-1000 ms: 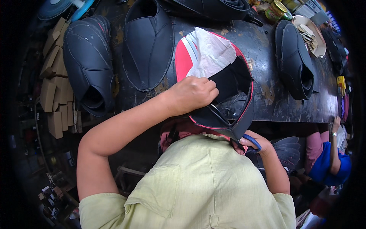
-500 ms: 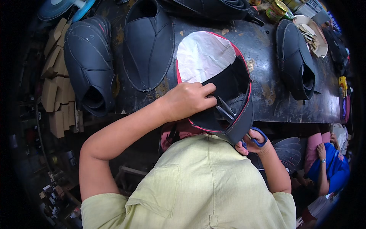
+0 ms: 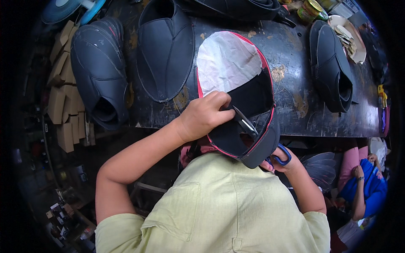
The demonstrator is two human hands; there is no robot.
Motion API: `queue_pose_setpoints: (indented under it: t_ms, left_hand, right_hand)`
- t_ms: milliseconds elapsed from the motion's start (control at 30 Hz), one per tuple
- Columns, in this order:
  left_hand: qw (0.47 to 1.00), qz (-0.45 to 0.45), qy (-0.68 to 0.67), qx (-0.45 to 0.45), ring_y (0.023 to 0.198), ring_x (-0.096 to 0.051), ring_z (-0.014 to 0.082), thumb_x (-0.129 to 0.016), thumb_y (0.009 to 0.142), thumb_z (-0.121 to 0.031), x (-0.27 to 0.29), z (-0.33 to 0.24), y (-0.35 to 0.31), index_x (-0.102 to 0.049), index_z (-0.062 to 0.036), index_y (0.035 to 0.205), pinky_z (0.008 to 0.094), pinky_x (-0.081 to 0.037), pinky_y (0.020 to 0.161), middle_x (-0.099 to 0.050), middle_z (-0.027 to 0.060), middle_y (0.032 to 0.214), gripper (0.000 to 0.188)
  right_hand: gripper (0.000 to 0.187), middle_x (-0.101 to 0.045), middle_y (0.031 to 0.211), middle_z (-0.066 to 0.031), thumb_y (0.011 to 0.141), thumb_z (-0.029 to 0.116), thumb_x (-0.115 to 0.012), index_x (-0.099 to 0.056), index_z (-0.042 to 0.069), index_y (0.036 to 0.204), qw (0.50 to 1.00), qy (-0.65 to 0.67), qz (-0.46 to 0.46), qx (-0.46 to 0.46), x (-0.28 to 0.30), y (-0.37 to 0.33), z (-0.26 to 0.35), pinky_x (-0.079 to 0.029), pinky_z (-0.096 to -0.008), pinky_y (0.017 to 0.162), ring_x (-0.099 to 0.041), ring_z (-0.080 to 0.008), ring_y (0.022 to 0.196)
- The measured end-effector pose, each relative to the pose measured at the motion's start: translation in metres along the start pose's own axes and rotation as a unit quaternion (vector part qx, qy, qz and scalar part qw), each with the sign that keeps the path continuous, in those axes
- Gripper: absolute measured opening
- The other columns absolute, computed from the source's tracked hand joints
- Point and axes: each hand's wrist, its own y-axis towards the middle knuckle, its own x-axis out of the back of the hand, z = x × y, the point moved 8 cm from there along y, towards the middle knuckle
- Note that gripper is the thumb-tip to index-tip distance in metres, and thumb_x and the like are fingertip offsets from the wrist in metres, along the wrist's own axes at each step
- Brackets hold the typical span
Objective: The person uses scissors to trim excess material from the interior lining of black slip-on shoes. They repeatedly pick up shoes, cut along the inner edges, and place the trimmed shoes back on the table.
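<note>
Just beyond my body is a black shoe upper, turned so its inside shows, with a red edge and a white lining patch at the toe. My left hand is closed in a pinch on its black inner lining, near the left edge. At the heel end, my right hand grips scissors by their blue handles. Their metal blades show inside the upper, close together, the tips near my left fingers. The upper's heel part hides the middle of the scissors.
More black shoe uppers lie on the dark worn table: a stack at left, one beside it, others at right. A tray of small pieces stands far right. Cardboard pieces hang left. Another person sits at right.
The scissor blades, spread apart before, have come together. My right hand and the heel end of the upper have shifted slightly toward me, while my left hand keeps its pinch.
</note>
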Motion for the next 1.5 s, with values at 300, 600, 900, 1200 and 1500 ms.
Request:
queue_pose_setpoints:
  t_ms: [300,600,900,1200,1500]
  left_hand:
    - [0.999,-0.049,0.000,0.000,0.068,-0.061,0.0180,-0.072,0.077,-0.010,-0.002,0.004,-0.014,-0.076,-0.0140,0.097,0.0311,-0.049,0.055,-0.055,0.0028,0.081,0.021]
    - [0.998,-0.060,-0.004,-0.007,0.064,-0.059,0.0171,-0.075,0.075,-0.010,-0.003,0.005,-0.014,-0.078,-0.0146,0.097,0.0307,-0.048,0.052,-0.053,0.0021,0.078,0.023]
    - [0.994,-0.092,-0.035,0.040,0.077,-0.066,0.0243,-0.072,0.079,-0.005,0.002,0.010,-0.013,-0.070,-0.0072,0.099,0.0353,-0.054,0.063,-0.060,0.0065,0.087,0.020]
    - [0.967,-0.137,-0.092,0.193,0.088,-0.069,0.0329,-0.064,0.084,0.003,-0.009,0.013,0.018,-0.062,-0.0003,0.100,0.0405,-0.055,0.078,-0.069,0.0145,0.096,0.017]
    - [0.919,0.014,-0.344,0.191,0.078,-0.063,0.0171,-0.065,0.090,-0.003,-0.054,0.019,0.051,-0.065,-0.0019,0.118,0.0309,-0.052,0.074,-0.068,0.0103,0.097,0.028]
  right_hand:
    - [0.030,-0.061,0.069,-0.0049,0.097,0.028,-0.067,-0.064,0.001,0.086,0.999,-0.037,-0.032,-0.011,0.005,-0.003,0.002,-0.045,-0.0229,0.056,-0.057,-0.0107,0.058]
    - [0.035,-0.067,0.081,-0.0026,0.096,0.030,-0.067,-0.071,-0.003,0.109,0.999,-0.033,-0.012,-0.015,0.014,0.006,0.008,-0.047,-0.0212,0.059,-0.058,-0.0075,0.065]
    - [0.033,-0.066,0.077,-0.0030,0.096,0.028,-0.073,-0.070,-0.003,0.106,0.994,-0.071,-0.081,0.032,0.002,0.000,0.020,-0.045,-0.0209,0.056,-0.057,-0.0068,0.061]
    - [0.051,-0.060,0.064,-0.0080,0.095,0.048,-0.065,-0.063,-0.001,0.081,0.964,-0.208,-0.122,0.116,0.043,-0.085,0.060,-0.039,-0.0250,0.047,-0.052,-0.0123,0.049]
    - [0.021,-0.059,0.078,-0.0050,0.085,0.017,-0.076,-0.062,0.002,0.090,0.822,-0.407,-0.304,0.258,-0.015,-0.138,0.088,-0.043,-0.0272,0.057,-0.060,-0.0109,0.068]
